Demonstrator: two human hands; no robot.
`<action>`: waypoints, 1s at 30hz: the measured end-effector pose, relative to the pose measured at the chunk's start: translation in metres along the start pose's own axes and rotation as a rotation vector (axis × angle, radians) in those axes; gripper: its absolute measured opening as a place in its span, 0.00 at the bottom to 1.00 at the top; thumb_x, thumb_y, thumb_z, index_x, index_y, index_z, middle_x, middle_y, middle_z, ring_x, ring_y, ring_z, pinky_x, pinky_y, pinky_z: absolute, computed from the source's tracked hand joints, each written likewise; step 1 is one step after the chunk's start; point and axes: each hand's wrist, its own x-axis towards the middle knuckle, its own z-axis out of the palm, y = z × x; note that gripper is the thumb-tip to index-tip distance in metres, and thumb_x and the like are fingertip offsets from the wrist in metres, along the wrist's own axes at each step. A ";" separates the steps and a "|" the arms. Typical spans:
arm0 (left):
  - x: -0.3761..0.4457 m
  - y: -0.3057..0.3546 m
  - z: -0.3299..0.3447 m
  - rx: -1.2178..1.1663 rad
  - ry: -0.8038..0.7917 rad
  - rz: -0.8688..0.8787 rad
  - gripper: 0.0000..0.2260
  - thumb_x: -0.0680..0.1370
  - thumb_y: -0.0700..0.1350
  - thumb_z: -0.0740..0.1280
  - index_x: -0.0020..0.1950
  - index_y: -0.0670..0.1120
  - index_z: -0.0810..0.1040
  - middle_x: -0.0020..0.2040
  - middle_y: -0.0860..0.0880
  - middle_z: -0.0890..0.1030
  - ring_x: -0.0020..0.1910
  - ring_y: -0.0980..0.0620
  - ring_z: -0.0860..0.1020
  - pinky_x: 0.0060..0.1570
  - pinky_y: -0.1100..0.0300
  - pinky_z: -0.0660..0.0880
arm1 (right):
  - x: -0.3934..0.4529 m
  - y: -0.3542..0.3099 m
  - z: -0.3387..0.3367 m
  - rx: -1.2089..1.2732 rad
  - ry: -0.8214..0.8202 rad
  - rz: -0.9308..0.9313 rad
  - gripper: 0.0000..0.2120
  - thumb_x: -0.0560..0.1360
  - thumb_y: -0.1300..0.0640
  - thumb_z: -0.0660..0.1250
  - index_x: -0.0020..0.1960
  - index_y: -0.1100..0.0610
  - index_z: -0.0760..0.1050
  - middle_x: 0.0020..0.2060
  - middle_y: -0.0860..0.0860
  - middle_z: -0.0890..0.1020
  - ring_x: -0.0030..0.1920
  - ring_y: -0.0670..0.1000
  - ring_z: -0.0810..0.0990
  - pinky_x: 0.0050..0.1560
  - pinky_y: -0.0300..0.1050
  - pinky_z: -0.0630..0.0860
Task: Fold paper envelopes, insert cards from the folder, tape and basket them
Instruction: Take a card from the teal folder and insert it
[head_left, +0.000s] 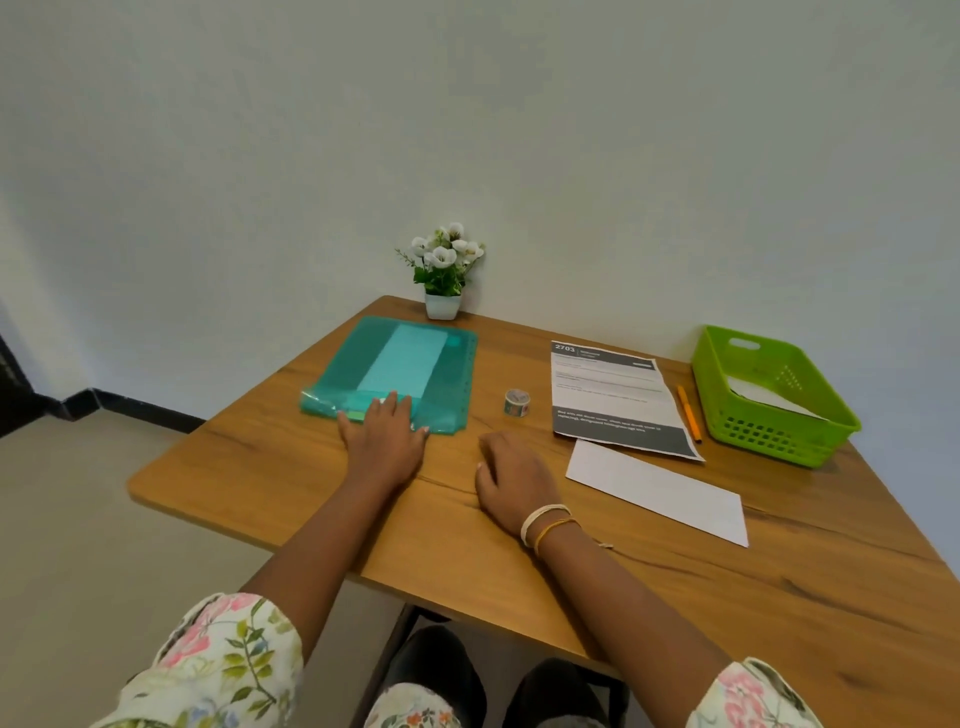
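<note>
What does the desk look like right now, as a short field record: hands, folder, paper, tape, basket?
left hand: flat, fingers on near edge of translucent teal plastic folder
right hand: resting on wooden table, fingers loosely curled, holding nothing
folder contents: pale card showing through
paper: plain white folded sheet, to the right of the right hand
tape: small patterned tape roll, untouched
basket: green perforated plastic basket, white paper inside
other: printed sheet, orange pen, white potted flowers

Worktop (311, 483): folder (363, 364) left, tape roll (517, 403) centre, printed sheet (613, 389) right, basket (769, 400) far right; envelope (660, 488) before sheet.
</note>
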 end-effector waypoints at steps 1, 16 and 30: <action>-0.002 0.003 0.001 0.004 0.008 0.024 0.25 0.81 0.57 0.55 0.76 0.50 0.60 0.77 0.49 0.61 0.75 0.48 0.60 0.70 0.34 0.50 | 0.001 0.001 0.001 0.012 0.019 0.014 0.15 0.75 0.53 0.60 0.60 0.56 0.73 0.53 0.54 0.78 0.52 0.55 0.77 0.53 0.50 0.75; -0.031 -0.012 -0.005 -0.273 0.344 0.117 0.13 0.79 0.42 0.61 0.62 0.47 0.77 0.61 0.48 0.79 0.60 0.49 0.75 0.58 0.50 0.64 | 0.037 -0.010 0.010 -0.146 -0.113 -0.039 0.24 0.81 0.49 0.54 0.75 0.53 0.58 0.72 0.54 0.66 0.73 0.53 0.63 0.73 0.58 0.57; -0.023 -0.047 -0.012 -0.554 0.142 -0.130 0.22 0.77 0.63 0.57 0.57 0.52 0.82 0.63 0.52 0.79 0.62 0.47 0.74 0.61 0.48 0.60 | 0.021 -0.011 -0.019 0.071 -0.187 -0.106 0.08 0.69 0.62 0.68 0.46 0.51 0.77 0.48 0.49 0.81 0.49 0.51 0.78 0.49 0.45 0.77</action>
